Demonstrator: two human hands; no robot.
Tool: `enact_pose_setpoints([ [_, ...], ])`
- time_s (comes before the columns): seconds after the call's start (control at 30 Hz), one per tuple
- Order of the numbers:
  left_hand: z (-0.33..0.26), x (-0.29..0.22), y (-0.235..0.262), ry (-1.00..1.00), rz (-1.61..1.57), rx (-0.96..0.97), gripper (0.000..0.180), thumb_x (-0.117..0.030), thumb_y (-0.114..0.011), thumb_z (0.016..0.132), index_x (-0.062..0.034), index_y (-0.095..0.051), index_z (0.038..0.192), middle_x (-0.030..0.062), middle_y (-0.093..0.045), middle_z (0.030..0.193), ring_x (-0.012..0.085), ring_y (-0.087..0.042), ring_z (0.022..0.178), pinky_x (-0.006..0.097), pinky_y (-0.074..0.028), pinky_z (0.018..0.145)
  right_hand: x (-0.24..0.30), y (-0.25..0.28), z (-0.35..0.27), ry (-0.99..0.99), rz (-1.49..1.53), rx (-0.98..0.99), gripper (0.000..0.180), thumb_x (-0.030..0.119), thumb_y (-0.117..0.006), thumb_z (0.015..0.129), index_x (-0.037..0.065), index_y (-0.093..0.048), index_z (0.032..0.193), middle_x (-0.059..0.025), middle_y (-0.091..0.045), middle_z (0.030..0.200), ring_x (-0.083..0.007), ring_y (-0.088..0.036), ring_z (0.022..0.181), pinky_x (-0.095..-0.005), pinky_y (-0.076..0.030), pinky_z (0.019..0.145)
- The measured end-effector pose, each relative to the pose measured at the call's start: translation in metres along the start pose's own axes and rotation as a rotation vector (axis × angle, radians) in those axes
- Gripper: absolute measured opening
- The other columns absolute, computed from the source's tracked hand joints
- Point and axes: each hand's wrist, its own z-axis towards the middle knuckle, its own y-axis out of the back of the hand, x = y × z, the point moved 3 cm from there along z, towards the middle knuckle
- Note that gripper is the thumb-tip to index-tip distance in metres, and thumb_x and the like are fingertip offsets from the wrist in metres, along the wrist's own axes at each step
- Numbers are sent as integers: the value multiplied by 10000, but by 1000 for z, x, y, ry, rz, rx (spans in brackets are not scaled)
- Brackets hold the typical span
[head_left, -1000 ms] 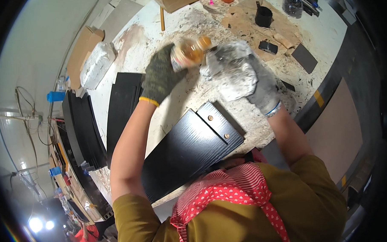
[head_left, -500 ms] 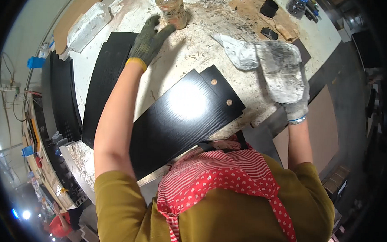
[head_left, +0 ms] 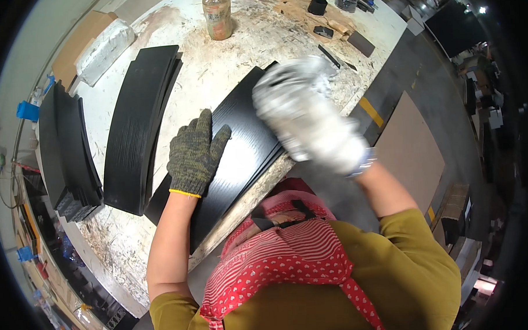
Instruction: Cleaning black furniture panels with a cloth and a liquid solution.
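My left hand (head_left: 194, 156), in a dark green knit glove with a yellow cuff, lies flat on a glossy black board (head_left: 239, 122), thumb spread from the fingers. That board rests slantwise on others like it at the table's near edge. Over its far right end is my right hand (head_left: 337, 144), in a pale glove and smeared by motion. A crumpled white rag (head_left: 296, 85) with grey stains is bunched in it and hides that end of the board. Whether the rag presses on the surface is hard to see.
Left on the stained white table (head_left: 183, 22) stand a stack of black boards (head_left: 139, 123) and a second stack (head_left: 68, 148). A cloudy plastic bottle (head_left: 217, 18), a white wrapped bundle (head_left: 105, 51) and a small black cup (head_left: 316, 5) sit farther back. A brown panel (head_left: 412, 154) leans at right.
My left hand has come back from beside the bottle and down onto the board. My right hand has swung left with the rag, over the board's end. The view has shifted.
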Motion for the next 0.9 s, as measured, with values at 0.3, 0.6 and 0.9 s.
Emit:
enact_pose_setpoints([
  [0.3, -5, 14, -8, -30, -17, -76, 593, -491, -519, 948, -17, -557, 1302, 219, -638, 1161, 391, -596, 1037, 485, -464, 912, -39, -69, 52, 141, -986, 115, 283, 204, -584, 890, 51, -601, 1128, -175, -606, 1104, -321, -641, 992, -428, -559, 721],
  [0.6, -1, 14, -8, -49, -18, -107, 605, -508, -507, 952, -23, -548, 1312, 215, -639, 1150, 392, -601, 1032, 485, -467, 906, -16, -68, 40, 214, -813, 11, 277, 167, -563, 897, 75, -621, 1152, -202, -642, 1032, -325, -648, 975, -453, -526, 898],
  [0.9, -5, 7, -3, -5, -66, -55, 573, -489, -519, 955, -42, -560, 1311, 198, -631, 1193, 377, -589, 1080, 480, -453, 941, -48, 66, 21, -658, -100, -70, 409, 302, -633, 883, 36, -619, 1194, -162, -686, 1030, -274, -674, 937, -387, -515, 858],
])
